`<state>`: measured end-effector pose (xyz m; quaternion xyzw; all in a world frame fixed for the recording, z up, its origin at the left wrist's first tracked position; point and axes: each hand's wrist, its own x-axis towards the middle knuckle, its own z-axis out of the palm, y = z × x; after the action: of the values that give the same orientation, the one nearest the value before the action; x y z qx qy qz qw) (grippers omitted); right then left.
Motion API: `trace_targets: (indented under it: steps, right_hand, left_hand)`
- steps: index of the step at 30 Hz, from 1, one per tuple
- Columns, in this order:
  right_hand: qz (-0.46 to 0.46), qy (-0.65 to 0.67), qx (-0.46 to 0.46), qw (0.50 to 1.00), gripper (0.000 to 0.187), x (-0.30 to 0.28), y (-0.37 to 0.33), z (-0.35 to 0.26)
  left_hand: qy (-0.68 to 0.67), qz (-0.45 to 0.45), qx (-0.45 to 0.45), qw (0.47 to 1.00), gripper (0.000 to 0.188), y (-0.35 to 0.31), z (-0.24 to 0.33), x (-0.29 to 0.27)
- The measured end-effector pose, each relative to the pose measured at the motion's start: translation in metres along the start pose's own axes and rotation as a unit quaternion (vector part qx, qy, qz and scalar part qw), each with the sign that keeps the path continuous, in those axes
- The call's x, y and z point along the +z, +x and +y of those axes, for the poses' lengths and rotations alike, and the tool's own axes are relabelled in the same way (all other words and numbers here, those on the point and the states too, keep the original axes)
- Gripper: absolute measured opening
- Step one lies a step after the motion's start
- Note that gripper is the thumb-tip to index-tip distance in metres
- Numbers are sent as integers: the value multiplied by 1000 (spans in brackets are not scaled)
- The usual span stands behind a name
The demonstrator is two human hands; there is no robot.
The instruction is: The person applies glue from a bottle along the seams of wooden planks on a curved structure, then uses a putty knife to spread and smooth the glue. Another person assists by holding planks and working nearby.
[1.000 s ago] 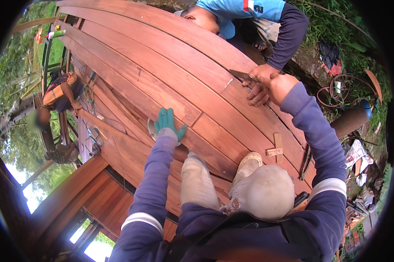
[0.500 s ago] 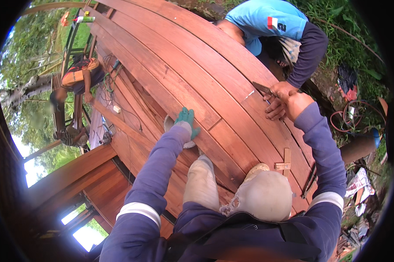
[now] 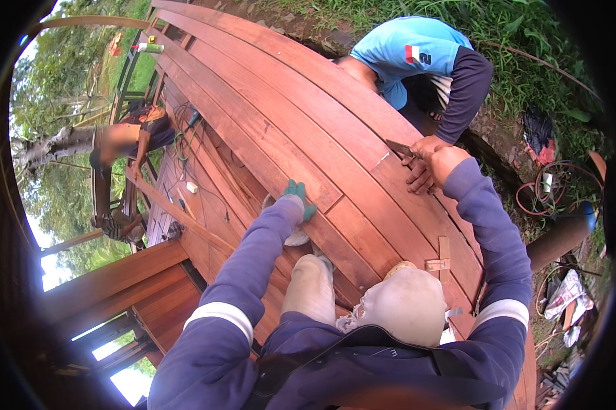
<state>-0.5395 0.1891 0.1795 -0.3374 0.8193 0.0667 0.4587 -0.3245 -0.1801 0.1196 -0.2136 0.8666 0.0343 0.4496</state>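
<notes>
Head view: gloved left hand (image 3: 295,198) flat on plank (image 3: 301,130), right hand (image 3: 446,162) grip hidden.

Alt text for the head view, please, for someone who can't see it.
Seen from above, a person crouches on curved reddish wooden planks, green-gloved left hand pressed on a plank edge, right hand beside a co-worker's hand and a dark tool. Grass lies beyond.
</notes>
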Motion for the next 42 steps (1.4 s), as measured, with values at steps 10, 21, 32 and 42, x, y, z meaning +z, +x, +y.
trace_targets:
  steps: [10,21,32,42]
  right_hand:
    - [200,63,-98,973,36,34,28,13]
    - [240,25,-54,969,39,13,4,-3]
    - [251,4,-48,967,24,22,2,3]
    - [265,-6,-64,962,29,33,5,6]
  left_hand:
    - [-19,33,62,997,95,8,-19,18]
    - [-73,43,63,994,95,10,-23,33]
    - [-13,22,38,999,99,3,-16,19]
    - [-12,1,18,1000,98,-8,-11,13]
